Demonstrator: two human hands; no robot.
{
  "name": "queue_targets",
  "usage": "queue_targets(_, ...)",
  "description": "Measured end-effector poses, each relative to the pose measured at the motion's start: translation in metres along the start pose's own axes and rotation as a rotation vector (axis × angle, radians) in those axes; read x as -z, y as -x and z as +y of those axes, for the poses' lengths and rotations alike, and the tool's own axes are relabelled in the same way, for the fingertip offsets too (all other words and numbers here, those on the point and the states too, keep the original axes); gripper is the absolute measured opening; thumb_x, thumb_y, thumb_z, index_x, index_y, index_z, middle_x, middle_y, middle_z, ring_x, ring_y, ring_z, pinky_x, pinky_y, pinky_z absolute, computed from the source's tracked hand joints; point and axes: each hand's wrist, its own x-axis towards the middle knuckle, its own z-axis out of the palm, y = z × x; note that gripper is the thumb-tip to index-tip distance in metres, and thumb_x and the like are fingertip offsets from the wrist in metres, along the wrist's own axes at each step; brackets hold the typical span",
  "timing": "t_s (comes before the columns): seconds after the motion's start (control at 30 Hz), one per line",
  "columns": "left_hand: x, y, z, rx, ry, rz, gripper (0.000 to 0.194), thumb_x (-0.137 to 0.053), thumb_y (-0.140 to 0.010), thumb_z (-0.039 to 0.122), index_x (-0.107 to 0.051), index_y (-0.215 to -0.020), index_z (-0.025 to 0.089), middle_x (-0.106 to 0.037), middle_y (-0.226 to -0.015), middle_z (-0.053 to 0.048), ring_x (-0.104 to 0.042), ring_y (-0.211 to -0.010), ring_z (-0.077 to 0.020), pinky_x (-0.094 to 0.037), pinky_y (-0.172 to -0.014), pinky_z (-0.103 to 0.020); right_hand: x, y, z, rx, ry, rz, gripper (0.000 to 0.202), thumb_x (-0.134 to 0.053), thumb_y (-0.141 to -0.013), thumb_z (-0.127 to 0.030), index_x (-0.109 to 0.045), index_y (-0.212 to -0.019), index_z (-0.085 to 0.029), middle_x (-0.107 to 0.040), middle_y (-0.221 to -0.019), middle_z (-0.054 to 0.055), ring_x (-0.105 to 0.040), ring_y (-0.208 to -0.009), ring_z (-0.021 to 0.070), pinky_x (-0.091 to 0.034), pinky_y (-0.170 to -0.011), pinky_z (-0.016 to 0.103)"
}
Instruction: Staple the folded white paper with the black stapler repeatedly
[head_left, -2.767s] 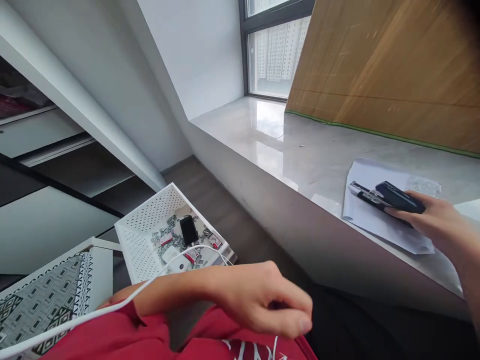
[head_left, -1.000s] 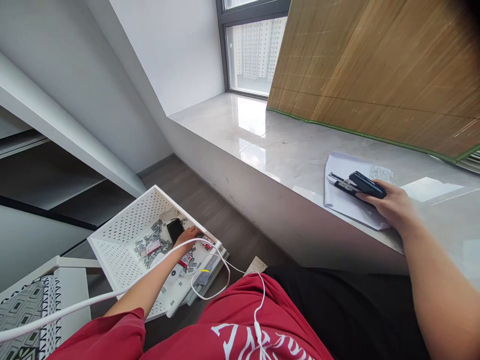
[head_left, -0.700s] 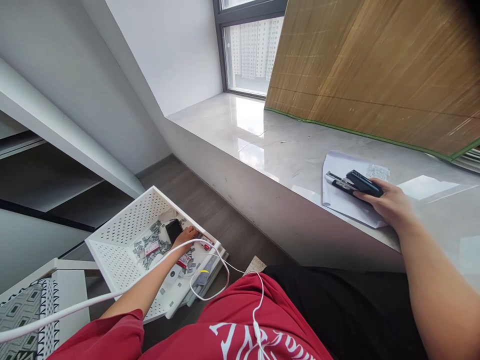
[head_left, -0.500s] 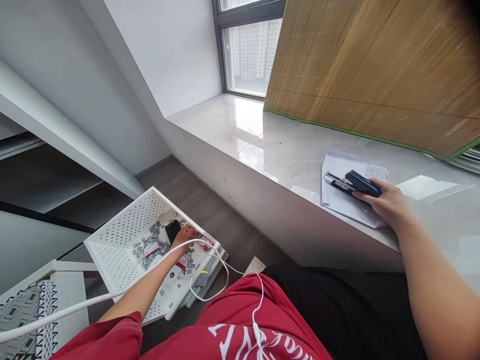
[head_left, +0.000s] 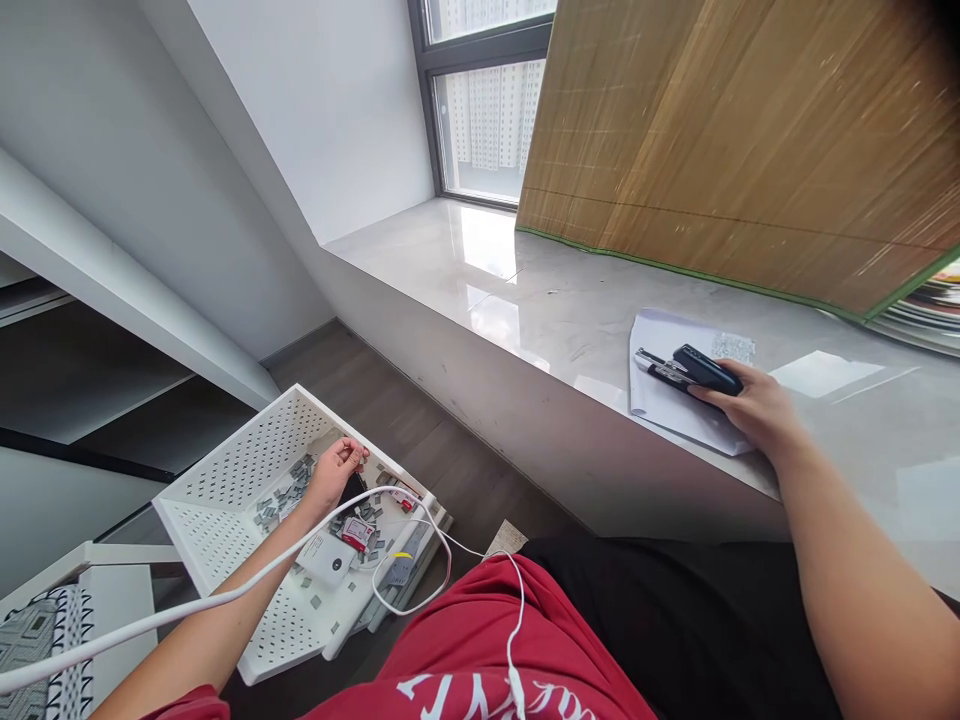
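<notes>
Two hands of mine lay well apart. My right hand point(head_left: 754, 405) had its fingers wrapped round the back end of a dark stapler point(head_left: 701, 368), which was on some white paper point(head_left: 667, 415) on the pale surface point(head_left: 570, 300) to the right. The stapler's top was raised, its metal parts showing toward the left.

My left hand point(head_left: 330, 480) was over the white basket point(head_left: 232, 455) on the left, fingers narrow, tips drawn together; I could not tell whether they pinched anything small. Below them, gray staples point(head_left: 289, 495) were scattered across the basket's bottom, with a black thing point(head_left: 352, 488) partly hidden by my hand. Nearer were a red and white box point(head_left: 358, 535) and a white box point(head_left: 328, 560) with a round dark spot.

A white cable point(head_left: 214, 599) crossed in front of my left forearm. At the far right a brown mat point(head_left: 712, 150) stood beside the window point(head_left: 491, 130).
</notes>
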Motion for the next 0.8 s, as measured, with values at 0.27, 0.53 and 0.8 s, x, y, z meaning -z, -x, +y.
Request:
queue_targets(0.27, -0.017, 0.001, 0.054, 0.025, 0.352, -0.013, 0.048, -0.094, -0.078, 0.048, -0.064, -0.108, 0.024, -0.070, -0.097, -0.002, -0.070, -0.084, -0.0181, -0.058, -0.061, -0.025, -0.002, -0.003, 0.006, 0.004, -0.032, 0.005, 0.055, -0.076, -0.069, -0.059, -0.075, -0.112, -0.025, -0.076, -0.096, 0.004, -0.066, -0.090, 0.0279, -0.046, -0.079, 0.038)
queue_targets(0.53, -0.102, -0.015, 0.120, -0.085, 0.406, -0.226, 0.043, -0.095, -0.082, 0.050, -0.079, -0.111, 0.022, -0.078, -0.103, -0.006, -0.077, -0.096, -0.0219, -0.068, -0.090, -0.036, -0.003, -0.009, 0.013, 0.083, -0.074, -0.021, 0.048, -0.077, -0.076, -0.051, -0.075, -0.114, -0.023, -0.079, -0.102, 0.006, -0.068, -0.095, 0.0292, -0.048, -0.085, 0.038)
queue_targets(0.8, -0.302, -0.069, 0.176, -0.205, 0.267, -0.546, 0.044, -0.088, -0.088, 0.055, -0.081, -0.108, 0.015, -0.079, -0.101, -0.012, -0.077, -0.090, -0.0227, -0.068, -0.089, -0.041, -0.008, -0.014, 0.012, 0.218, -0.216, 0.046, 0.041, -0.077, -0.073, -0.037, -0.076, -0.112, -0.026, -0.080, -0.108, 0.005, -0.072, -0.104, 0.0338, -0.053, -0.098, 0.044)
